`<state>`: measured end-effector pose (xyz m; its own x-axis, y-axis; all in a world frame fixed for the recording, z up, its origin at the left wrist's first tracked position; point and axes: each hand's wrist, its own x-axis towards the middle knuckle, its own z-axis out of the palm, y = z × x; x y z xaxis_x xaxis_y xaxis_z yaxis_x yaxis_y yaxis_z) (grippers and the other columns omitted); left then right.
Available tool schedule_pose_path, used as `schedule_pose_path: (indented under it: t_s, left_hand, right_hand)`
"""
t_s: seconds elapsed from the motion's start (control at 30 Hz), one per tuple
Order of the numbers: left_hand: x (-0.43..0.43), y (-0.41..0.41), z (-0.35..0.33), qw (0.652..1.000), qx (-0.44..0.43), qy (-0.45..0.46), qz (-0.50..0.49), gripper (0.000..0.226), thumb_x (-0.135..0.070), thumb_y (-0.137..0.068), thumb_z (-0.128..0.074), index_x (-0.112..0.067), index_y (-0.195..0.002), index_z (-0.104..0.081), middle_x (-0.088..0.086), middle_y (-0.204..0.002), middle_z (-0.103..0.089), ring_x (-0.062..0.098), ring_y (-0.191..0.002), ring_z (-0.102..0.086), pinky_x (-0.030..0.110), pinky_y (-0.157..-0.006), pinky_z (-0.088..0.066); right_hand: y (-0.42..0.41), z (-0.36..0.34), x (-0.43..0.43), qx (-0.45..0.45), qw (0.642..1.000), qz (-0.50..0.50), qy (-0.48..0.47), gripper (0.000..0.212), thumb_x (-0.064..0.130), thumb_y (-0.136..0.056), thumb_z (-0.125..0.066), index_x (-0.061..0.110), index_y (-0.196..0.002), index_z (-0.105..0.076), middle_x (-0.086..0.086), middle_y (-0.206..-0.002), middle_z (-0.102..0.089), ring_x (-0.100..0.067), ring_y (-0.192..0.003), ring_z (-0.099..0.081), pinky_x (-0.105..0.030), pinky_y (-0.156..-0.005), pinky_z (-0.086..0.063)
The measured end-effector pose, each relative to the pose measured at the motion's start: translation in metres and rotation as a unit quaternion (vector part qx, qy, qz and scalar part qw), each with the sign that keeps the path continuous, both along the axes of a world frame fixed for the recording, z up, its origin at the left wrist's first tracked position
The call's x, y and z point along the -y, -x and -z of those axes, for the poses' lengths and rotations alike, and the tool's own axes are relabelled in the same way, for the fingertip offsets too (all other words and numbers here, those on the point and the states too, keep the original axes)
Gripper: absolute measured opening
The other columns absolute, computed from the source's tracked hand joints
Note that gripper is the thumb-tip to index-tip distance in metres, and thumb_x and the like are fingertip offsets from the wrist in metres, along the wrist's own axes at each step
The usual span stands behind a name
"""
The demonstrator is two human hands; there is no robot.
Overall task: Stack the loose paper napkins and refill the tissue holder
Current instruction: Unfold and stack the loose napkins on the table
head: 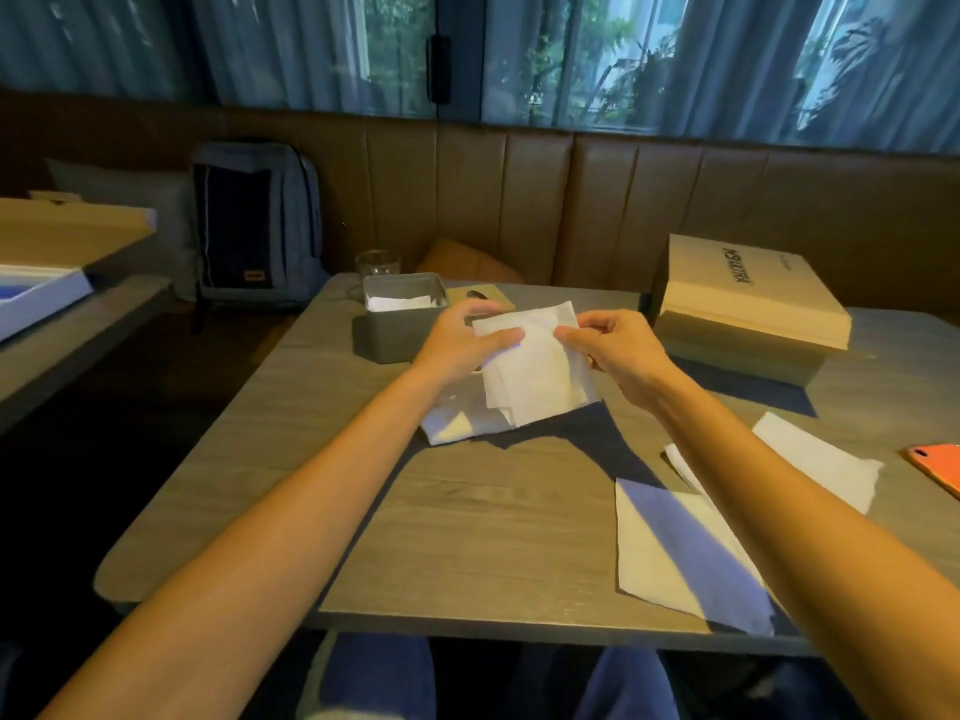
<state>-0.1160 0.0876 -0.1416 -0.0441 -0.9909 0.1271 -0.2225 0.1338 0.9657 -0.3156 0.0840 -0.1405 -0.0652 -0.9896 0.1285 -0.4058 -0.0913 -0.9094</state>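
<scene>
Both your hands are up over the grey wood-grain counter (467, 511) w/ a small stack of white paper napkins (535, 371) btwn them. Left hand (462, 340) fingers pinch its left edge, right hand (618, 350) fingers pinch the right edge. Grey open-top tissue holder (400, 324) sits just behind, some white paper inside. Two more loose white napkins (670, 553) lie flat near your right forearm.

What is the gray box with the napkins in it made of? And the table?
The gray tissue holder looks like matte plastic or painted metal; its smooth, even walls leave that open. The table shows gray wood grain in plank lines, so wood or a wood-look laminate.
</scene>
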Motion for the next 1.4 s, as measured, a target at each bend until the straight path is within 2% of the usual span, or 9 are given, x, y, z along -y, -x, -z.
schedule_pose_path:
  t_s: [0.07,0.2,0.43,0.6,0.8,0.97,1.1,1.23,1.4]
  left_hand:
    - [0.000,-0.011,0.002,1.000,-0.005,-0.003,-0.028,0.039,-0.022,-0.087,-0.079,-0.020,-0.123,-0.064,-0.006,-0.115,-0.058,0.008,-0.098,-0.058,0.023,-0.074,-0.050]
    - [0.003,-0.034,0.005,0.999,-0.005,-0.019,-0.051,0.021,-0.019,-0.097,-0.067,-0.019,-0.117,-0.065,0.003,-0.123,-0.063,0.023,-0.114,-0.060,0.038,-0.092,-0.055]
    - [0.013,-0.065,0.017,0.994,0.072,-0.027,-0.076,0.027,-0.020,-0.100,-0.061,-0.022,-0.126,-0.064,0.000,-0.135,-0.057,0.021,-0.122,-0.055,0.039,-0.097,-0.052]
    - [0.014,-0.072,0.031,0.983,0.163,-0.013,-0.079,0.021,-0.021,-0.102,-0.057,-0.025,-0.122,-0.058,0.009,-0.126,-0.059,0.025,-0.109,-0.059,0.039,-0.084,-0.054]
    - [0.003,-0.060,0.044,0.923,0.379,-0.004,-0.064,0.036,-0.009,-0.103,-0.047,-0.025,-0.135,-0.046,0.007,-0.113,-0.059,0.026,-0.096,-0.061,0.046,-0.083,-0.057]
    - [-0.005,-0.052,0.050,0.861,0.502,0.036,-0.069,0.058,-0.005,-0.094,-0.058,-0.018,-0.144,-0.030,0.008,-0.102,-0.066,0.023,-0.085,-0.063,0.039,-0.074,-0.055]
    - [-0.006,-0.051,0.049,0.852,0.516,0.031,-0.080,0.057,-0.007,-0.096,-0.057,-0.017,-0.144,-0.029,0.008,-0.101,-0.066,0.023,-0.084,-0.064,0.039,-0.072,-0.053]
    - [-0.006,-0.053,0.048,0.864,0.496,0.021,-0.086,0.031,-0.014,-0.102,-0.050,-0.020,-0.130,-0.038,0.007,-0.103,-0.064,0.023,-0.081,-0.061,0.037,-0.064,-0.046]
    - [-0.006,-0.054,0.054,0.840,0.507,0.148,-0.122,0.022,-0.018,-0.101,-0.056,-0.020,-0.122,-0.052,0.006,-0.113,-0.054,0.022,-0.100,-0.054,0.036,-0.076,-0.053]
  right_hand:
    - [-0.013,0.000,0.003,-0.001,1.000,0.007,0.005,0.017,0.032,-0.089,-0.072,0.019,-0.101,-0.072,0.004,-0.098,-0.069,-0.015,-0.090,-0.067,-0.026,-0.072,-0.056]
    - [-0.039,-0.001,0.011,-0.012,1.000,-0.007,-0.009,0.015,0.035,-0.092,-0.067,0.021,-0.091,-0.072,0.002,-0.097,-0.068,-0.015,-0.091,-0.065,-0.027,-0.072,-0.055]
    - [-0.070,0.004,0.023,-0.037,0.998,-0.007,-0.044,0.013,0.026,-0.094,-0.066,0.021,-0.084,-0.072,0.001,-0.092,-0.067,-0.016,-0.085,-0.062,-0.021,-0.061,-0.050]
    - [-0.082,0.019,0.029,-0.144,0.989,-0.003,-0.027,0.019,0.025,-0.094,-0.066,0.011,-0.104,-0.074,-0.002,-0.099,-0.066,-0.016,-0.086,-0.061,-0.025,-0.070,-0.051]
    - [-0.088,0.043,0.023,-0.267,0.964,0.008,0.007,0.028,0.031,-0.098,-0.059,0.018,-0.122,-0.063,-0.009,-0.113,-0.069,-0.023,-0.096,-0.064,-0.036,-0.084,-0.056]
    - [-0.089,0.046,0.013,-0.407,0.912,0.007,0.051,0.026,0.034,-0.103,-0.048,0.020,-0.125,-0.050,-0.008,-0.111,-0.067,-0.019,-0.080,-0.053,-0.032,-0.069,-0.044]
    - [-0.087,0.049,0.010,-0.443,0.895,-0.004,0.057,0.023,0.034,-0.104,-0.044,0.019,-0.119,-0.050,-0.008,-0.102,-0.069,-0.020,-0.074,-0.053,-0.032,-0.065,-0.042]
    - [-0.084,0.047,0.009,-0.442,0.896,-0.018,0.049,0.023,0.034,-0.104,-0.043,0.019,-0.121,-0.049,-0.006,-0.101,-0.068,-0.019,-0.073,-0.053,-0.031,-0.065,-0.041]
    - [-0.085,0.052,0.011,-0.422,0.903,-0.006,0.088,0.027,0.029,-0.101,-0.051,0.019,-0.123,-0.042,-0.009,-0.113,-0.060,-0.022,-0.074,-0.054,-0.032,-0.062,-0.040]
